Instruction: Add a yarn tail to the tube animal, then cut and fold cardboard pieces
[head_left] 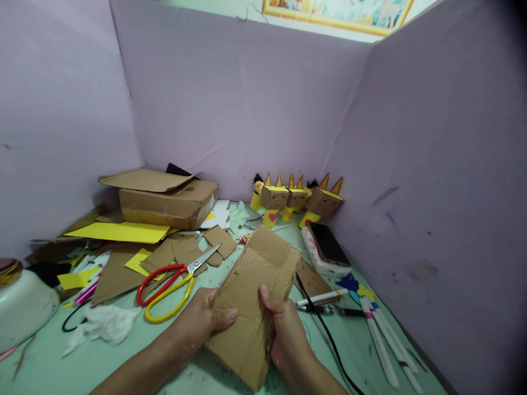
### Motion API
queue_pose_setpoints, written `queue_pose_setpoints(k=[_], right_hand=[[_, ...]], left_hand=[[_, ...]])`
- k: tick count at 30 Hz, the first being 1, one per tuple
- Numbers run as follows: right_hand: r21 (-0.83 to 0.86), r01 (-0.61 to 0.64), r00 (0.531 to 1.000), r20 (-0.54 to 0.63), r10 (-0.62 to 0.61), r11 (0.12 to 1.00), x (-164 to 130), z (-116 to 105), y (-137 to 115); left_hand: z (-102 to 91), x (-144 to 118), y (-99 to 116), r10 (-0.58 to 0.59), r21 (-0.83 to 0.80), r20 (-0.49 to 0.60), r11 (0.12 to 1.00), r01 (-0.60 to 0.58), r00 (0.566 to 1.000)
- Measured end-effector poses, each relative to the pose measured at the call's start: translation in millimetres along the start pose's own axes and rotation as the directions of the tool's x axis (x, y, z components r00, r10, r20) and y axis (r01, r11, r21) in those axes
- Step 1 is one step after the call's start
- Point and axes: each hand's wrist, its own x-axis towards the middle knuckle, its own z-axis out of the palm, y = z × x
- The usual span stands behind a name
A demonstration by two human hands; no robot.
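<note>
Both hands grip one piece of brown cardboard (256, 312), creased and tilted, above the green tabletop. My left hand (206, 323) holds its left edge with the thumb on top. My right hand (284, 323) clasps the right edge, thumb also on the upper face; the other fingers are hidden underneath. Left of the cardboard lie scissors (189, 274) with one red and one yellow handle, their blades slightly apart. Cut cardboard scraps (220, 241) lie just beyond them.
A cardboard box (168, 206) stands at the back left, near yellow paper (119, 232). Several cardboard-headed figures (275, 197) line the back wall. At right are a phone (329, 241), markers (379, 343) and a black cable (329, 334). Crumpled tissue (109, 323) lies left.
</note>
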Motion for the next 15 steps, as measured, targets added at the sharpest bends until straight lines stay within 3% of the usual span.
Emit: queue_pose_setpoints(k=[6, 15], right_hand=[[-0.032, -0.013, 0.999, -0.038, 0.012, 0.999, 3.1, -0.6, -1.7], [-0.006, -0.083, 0.996, -0.026, 0.082, 0.997, -1.6, 4.3, -6.7]], left_hand=[[-5.5, 5.2, -6.6, 0.041, -0.026, 0.010, 0.999, -0.041, 0.999], [-7.5, 5.2, -6.2, -0.008, -0.033, 0.005, 0.999, 0.008, 1.000]])
